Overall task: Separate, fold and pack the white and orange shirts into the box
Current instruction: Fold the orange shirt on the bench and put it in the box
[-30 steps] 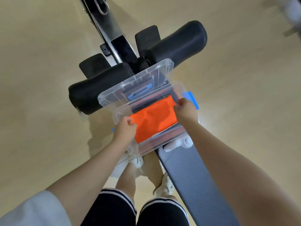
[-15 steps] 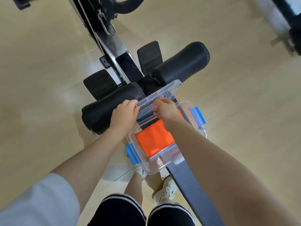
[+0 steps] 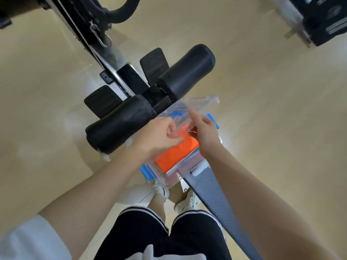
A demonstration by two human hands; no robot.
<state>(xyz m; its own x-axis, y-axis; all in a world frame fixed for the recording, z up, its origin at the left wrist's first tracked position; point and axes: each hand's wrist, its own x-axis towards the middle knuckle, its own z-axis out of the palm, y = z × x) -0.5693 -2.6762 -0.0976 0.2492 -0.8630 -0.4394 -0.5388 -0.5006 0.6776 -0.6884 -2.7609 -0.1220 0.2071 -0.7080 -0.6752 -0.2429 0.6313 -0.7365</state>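
L hand (image 3: 156, 136) and R hand (image 3: 203, 131) fingers curl round clear lid (image 3: 189, 109), tilted over box (image 3: 170, 180). Orange shirt (image 3: 175, 155) lies folded inside box; box sits on bench (image 3: 212, 192) end, just beside black rollers (image 3: 120, 124).

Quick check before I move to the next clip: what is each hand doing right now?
Left hand: fingers curled round the near edge of the clear lid.
Right hand: also gripping the clear lid, above the orange shirt in the box.
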